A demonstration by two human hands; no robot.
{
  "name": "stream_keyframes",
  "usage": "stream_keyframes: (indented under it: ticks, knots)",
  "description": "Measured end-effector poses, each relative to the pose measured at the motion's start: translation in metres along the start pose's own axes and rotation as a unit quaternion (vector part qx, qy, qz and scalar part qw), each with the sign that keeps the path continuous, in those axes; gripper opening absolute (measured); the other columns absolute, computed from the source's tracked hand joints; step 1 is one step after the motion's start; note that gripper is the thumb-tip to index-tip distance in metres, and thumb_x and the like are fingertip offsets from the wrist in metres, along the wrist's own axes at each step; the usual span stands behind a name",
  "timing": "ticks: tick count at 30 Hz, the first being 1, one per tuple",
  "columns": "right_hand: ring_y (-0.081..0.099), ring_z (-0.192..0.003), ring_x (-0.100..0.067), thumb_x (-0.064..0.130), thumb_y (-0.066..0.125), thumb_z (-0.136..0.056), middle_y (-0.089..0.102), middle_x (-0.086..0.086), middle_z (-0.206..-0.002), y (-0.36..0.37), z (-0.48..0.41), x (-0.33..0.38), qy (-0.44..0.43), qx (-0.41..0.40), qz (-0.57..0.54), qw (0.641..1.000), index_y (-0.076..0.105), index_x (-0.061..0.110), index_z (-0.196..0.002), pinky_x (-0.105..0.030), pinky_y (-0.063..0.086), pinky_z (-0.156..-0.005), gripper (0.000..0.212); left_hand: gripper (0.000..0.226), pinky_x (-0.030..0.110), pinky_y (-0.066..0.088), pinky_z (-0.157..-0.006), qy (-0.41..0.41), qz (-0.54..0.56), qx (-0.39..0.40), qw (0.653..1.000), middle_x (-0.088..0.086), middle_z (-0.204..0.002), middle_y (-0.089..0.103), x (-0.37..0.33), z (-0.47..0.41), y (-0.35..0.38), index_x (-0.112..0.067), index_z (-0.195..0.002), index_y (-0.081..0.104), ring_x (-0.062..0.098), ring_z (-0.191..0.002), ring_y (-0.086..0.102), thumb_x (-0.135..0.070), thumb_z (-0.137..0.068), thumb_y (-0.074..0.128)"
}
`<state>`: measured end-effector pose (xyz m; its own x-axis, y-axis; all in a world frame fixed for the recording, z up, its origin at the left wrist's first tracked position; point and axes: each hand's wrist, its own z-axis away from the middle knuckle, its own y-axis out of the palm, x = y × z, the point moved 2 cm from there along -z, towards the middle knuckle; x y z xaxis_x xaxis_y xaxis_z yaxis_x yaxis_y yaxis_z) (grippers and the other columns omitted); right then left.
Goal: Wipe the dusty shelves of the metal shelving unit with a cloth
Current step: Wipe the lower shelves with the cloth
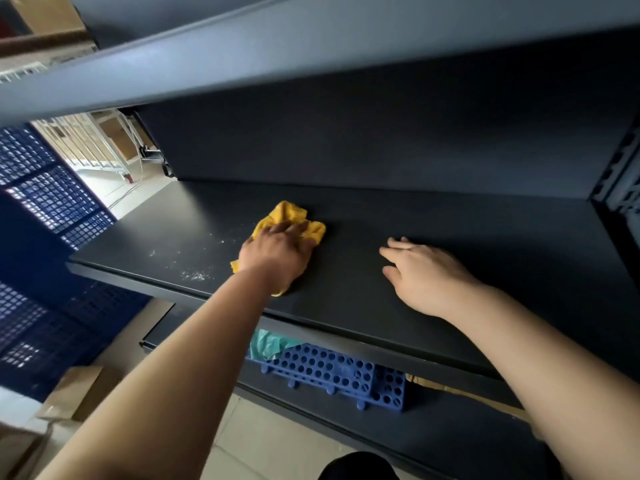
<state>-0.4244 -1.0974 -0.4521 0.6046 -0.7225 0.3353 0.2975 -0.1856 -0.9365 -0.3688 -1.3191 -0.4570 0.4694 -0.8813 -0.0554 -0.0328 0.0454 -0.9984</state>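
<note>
Cloth (294, 220) is pressed onto the shelf (450, 209) under the flattened left hand (277, 258); the right hand (426, 275) is rested open alongside. Dust (194, 275) lying near the front edge could be swept over it by a careless stroke.

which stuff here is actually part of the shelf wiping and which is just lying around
In the job: yellow cloth, left hand pressing it, dark shelf, dust specks, right hand resting flat.
Lying about: blue perforated tray, green bag, cardboard box.
</note>
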Motion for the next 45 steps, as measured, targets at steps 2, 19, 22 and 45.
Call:
stream_keyframes:
  ticks: [2, 19, 22, 45]
  knots:
    - [0.015, -0.148, -0.015, 0.023, 0.037, -0.102, 0.02, 0.003, -0.159, 0.002, 0.001, -0.002, -0.006, -0.003, 0.0, 1.0, 0.035, 0.021, -0.147, -0.036, 0.019, -0.118, 0.044, 0.058, 0.042, 0.026, -0.112, -0.033, 0.003, -0.006, 0.999, -0.007, -0.159, 0.025, 0.016, -0.004, 0.001, -0.042, -0.148, 0.028, 0.021, -0.145, 0.023, -0.065, -0.095, 0.023]
    - [0.053, -0.122, -0.026, 0.018, 0.046, -0.098, 0.057, -0.006, -0.134, -0.012, 0.008, -0.028, -0.017, -0.042, -0.071, 0.996, 0.059, 0.019, -0.128, -0.037, 0.044, -0.099, 0.033, 0.045, 0.038, 0.03, -0.109, 0.161, 0.016, -0.02, 0.987, -0.011, -0.148, 0.044, -0.094, 0.021, 0.005, -0.045, -0.142, 0.039, 0.017, -0.134, 0.04, -0.049, -0.097, 0.035]
    - [0.055, -0.12, -0.024, 0.017, 0.049, -0.096, 0.061, -0.003, -0.131, -0.018, 0.009, -0.039, -0.001, -0.071, -0.081, 0.994, 0.064, 0.021, -0.125, -0.029, 0.043, -0.097, 0.032, 0.043, 0.038, 0.034, -0.105, 0.16, 0.038, -0.025, 0.986, -0.01, -0.137, 0.055, -0.111, -0.003, 0.009, -0.046, -0.138, 0.045, 0.018, -0.126, 0.048, -0.045, -0.097, 0.035]
    - [0.024, -0.145, -0.018, 0.032, 0.045, -0.1, 0.033, 0.004, -0.155, 0.023, -0.021, 0.075, -0.092, -0.006, 0.0, 0.996, 0.045, 0.03, -0.141, -0.04, 0.026, -0.116, 0.041, 0.047, 0.048, 0.028, -0.108, -0.113, 0.035, -0.023, 0.993, -0.004, -0.153, 0.037, 0.091, -0.008, 0.002, -0.04, -0.145, 0.038, 0.025, -0.139, 0.034, -0.049, -0.099, 0.029]
